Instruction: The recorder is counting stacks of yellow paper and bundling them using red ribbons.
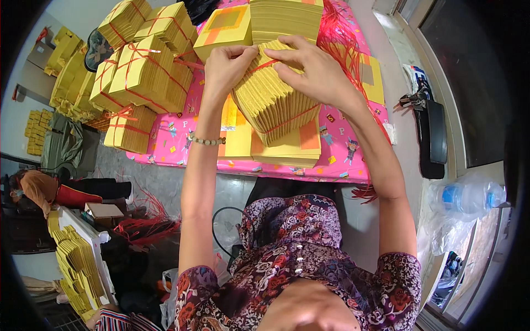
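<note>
1. Above the pink patterned table cover (165, 158), near its middle: yellow paper bundle (279, 102) turned askew and tilted, on top of flat yellow stacks (290, 153) with orange patches; ridged, fanned-looking edges facing the body.
2. Around the bundle: red ties (263, 67), one crossing near the top, another running low along the side.
3. At the bundle's upper left edge: left hand (227, 67), thumb and fingertips drawn into a narrow pinch; cannot tell what, if anything, lies between them. On that wrist, a beaded bracelet (207, 142).
4. Across the bundle's upper right: right hand (317, 70), fingers spread fairly wide and bent over the paper, thumb apart from the forefinger.
5. Left of the hands, on the same cover: piled yellow bundles (146, 74), bound with red ties and partly stacked on one another.
6. Beyond and right of the right hand: loose heap of red strands (338, 36), trailing down past the forearm.
7. Far left, lower down: another person (37, 187) in a brown top, bent toward more yellow paper (77, 259).
8. At right, by the window: clear plastic bottle (466, 196), lying on its side.
</note>
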Action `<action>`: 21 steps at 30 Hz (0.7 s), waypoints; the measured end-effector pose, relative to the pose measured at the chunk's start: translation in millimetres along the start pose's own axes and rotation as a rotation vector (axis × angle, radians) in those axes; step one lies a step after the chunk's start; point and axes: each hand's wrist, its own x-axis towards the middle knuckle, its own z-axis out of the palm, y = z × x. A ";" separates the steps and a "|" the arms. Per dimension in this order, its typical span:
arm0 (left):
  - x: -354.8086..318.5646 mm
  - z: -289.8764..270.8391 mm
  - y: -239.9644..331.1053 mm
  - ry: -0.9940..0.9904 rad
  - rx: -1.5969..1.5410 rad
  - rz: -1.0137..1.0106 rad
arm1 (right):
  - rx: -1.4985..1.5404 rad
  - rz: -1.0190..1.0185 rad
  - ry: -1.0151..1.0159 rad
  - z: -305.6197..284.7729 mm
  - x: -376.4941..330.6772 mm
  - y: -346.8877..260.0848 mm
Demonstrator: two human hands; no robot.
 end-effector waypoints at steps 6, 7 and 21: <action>-0.1 2.0 -1.3 0.008 -0.013 0.034 | -0.002 0.007 -0.010 -0.8 1.8 1.5; 0.4 2.6 -1.7 0.012 -0.026 0.036 | -0.008 0.004 -0.007 -0.6 1.0 1.5; -1.5 2.2 -2.4 -0.008 -0.138 0.017 | -0.032 -0.037 0.026 0.2 -8.0 0.6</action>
